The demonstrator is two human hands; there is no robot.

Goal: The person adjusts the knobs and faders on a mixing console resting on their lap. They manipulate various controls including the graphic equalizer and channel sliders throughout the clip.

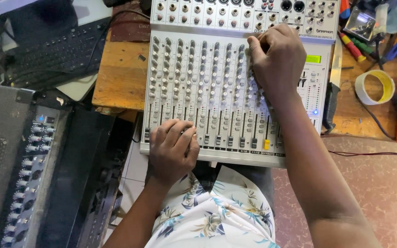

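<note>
Grey audio mixer (235, 82), judged rigid, weighty, with fragile knobs, overhangs the wooden worktop's (120, 78) front edge; left hand (173, 149) curled on faders, right hand (276, 59) pinching knobs; best gripped by its side edges.

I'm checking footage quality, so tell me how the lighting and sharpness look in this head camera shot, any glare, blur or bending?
Head view: soft, even daylight, with only faint shadows under the left hand and right hand on the grey audio mixer; no strong glare, though its small green display glows; hands and knobs are sharp; the keyboard at top left is dim; wide-lens bending tilts the edges.
</note>
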